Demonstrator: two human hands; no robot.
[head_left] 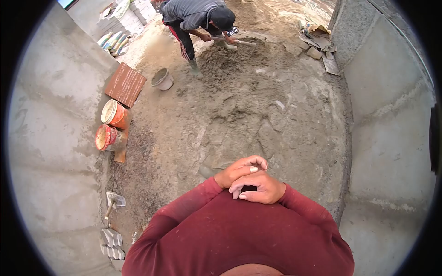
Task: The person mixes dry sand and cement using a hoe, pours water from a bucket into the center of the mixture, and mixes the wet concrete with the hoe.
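In the head view my left hand [240, 172] is held in front of my belly, its fingers loosely bent, the thumb apart from the forefinger and nothing between them. Against it, slightly lower, rests my right hand [263, 187]. A dark gap shows between its curved fingers and its thumb, and it holds nothing. The two hands touch and partly overlap. Both arms are in dark red sleeves. Beyond them lies a wet grey mortar patch [239, 133] on the ground.
A co-worker [195, 18] bends over a mortar heap [230, 60] with a long-handled tool. Near them stands a bucket [162, 79]. At left are two orange buckets [120, 117], a reddish board [125, 85], a trowel [116, 199] and paving blocks [112, 244]. Grey walls [55, 138] flank both sides.
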